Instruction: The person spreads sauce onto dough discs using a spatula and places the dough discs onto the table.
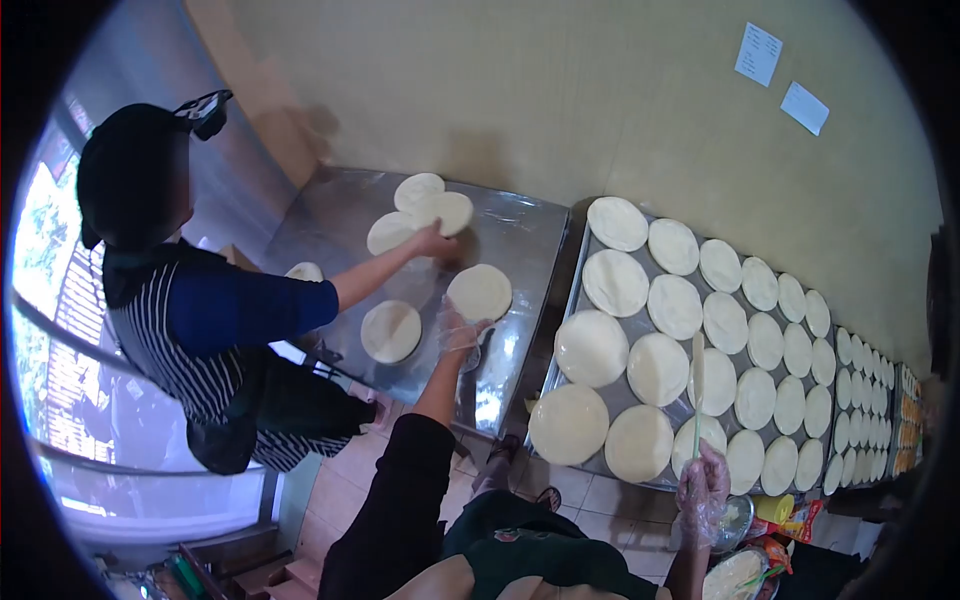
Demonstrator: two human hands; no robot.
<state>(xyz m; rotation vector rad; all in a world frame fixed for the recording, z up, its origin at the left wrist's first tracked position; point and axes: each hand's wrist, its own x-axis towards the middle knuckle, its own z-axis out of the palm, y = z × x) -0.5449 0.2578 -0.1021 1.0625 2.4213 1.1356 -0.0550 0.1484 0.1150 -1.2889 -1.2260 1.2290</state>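
My left hand (462,335), in a clear plastic glove, is at the lower edge of a round flat dough disc (480,292) on the metal table (510,370); its fingers are closed on that edge. My right hand (704,485), also gloved, grips a long thin spatula (698,385) that points up over the tray of dough discs. Rows of pale discs (640,443) lie on this large tray (545,385). Another disc (391,331) rests on the metal table, left of my left hand.
A co-worker (190,320) in a cap and striped apron stands at the left, one hand on a disc (443,212) near several others. More trays (838,400) continue at right. Below them are a metal bowl (735,520), a yellow container (775,508) and packets (802,520).
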